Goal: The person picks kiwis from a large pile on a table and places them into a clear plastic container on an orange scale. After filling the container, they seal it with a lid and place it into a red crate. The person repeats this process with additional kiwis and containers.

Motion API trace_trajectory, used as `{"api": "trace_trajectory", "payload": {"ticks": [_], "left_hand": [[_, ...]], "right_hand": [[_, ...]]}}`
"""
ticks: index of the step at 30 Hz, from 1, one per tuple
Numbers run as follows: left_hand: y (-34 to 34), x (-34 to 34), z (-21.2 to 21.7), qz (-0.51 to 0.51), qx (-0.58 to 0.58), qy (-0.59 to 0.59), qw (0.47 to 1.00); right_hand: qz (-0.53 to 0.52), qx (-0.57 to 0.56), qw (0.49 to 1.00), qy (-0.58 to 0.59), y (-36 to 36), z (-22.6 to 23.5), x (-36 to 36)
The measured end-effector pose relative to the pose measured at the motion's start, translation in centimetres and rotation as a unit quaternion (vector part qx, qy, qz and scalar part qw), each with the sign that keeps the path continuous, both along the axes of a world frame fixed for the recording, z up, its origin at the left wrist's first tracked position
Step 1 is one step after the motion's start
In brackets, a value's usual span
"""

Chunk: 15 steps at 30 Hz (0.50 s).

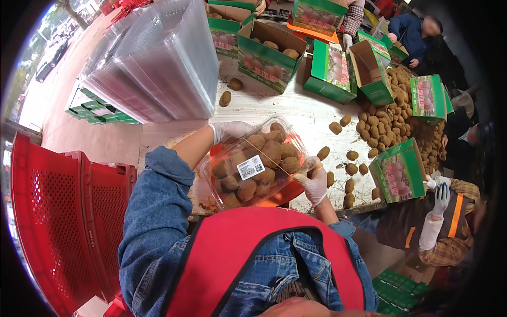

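A clear plastic clamshell box (pixel 217 193) full of brown kiwifruit (pixel 246 188) is in front of me, tilted, with a white label (pixel 251 167) on its lid. A thin tan rubber band (pixel 270 159) runs slantwise across the lid. My left hand (pixel 232 130), in a white glove, grips the box's far left edge near one end of the band; its fingertips are partly hidden. At the right side of the box, my gloved right hand (pixel 313 183) is closed, pinching the band's other end. Beneath the box shows an orange surface (pixel 280 197).
Tall stacks of clear plastic boxes (pixel 163 63) stand at the left, above red crates (pixel 63 211). Loose kiwifruit (pixel 350 169) lie right of my hands, before a large heap (pixel 385 124). Green cartons (pixel 272 58) line the far side. A co-worker's gloved hand (pixel 442 198) is at the right.
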<state>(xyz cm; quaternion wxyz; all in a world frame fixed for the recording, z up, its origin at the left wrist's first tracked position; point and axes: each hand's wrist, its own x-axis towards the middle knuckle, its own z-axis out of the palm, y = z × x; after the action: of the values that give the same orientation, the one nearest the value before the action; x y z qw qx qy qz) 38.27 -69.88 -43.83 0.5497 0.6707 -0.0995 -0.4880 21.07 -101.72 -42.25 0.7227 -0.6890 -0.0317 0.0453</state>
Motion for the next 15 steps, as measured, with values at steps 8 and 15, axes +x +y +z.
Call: {"api": "trace_trajectory", "payload": {"ticks": [8,15], "left_hand": [[-1.2,-2.4,-0.4,0.170,-0.148,0.088,0.970],[-0.6,-2.7,10.3,0.160,0.104,-0.367,0.910]], "right_hand": [[0.322,-0.101,0.887,0.316,3.9,2.1,-5.7],[0.244,-0.356,0.879,-0.205,-0.1,15.1,-2.5]]}}
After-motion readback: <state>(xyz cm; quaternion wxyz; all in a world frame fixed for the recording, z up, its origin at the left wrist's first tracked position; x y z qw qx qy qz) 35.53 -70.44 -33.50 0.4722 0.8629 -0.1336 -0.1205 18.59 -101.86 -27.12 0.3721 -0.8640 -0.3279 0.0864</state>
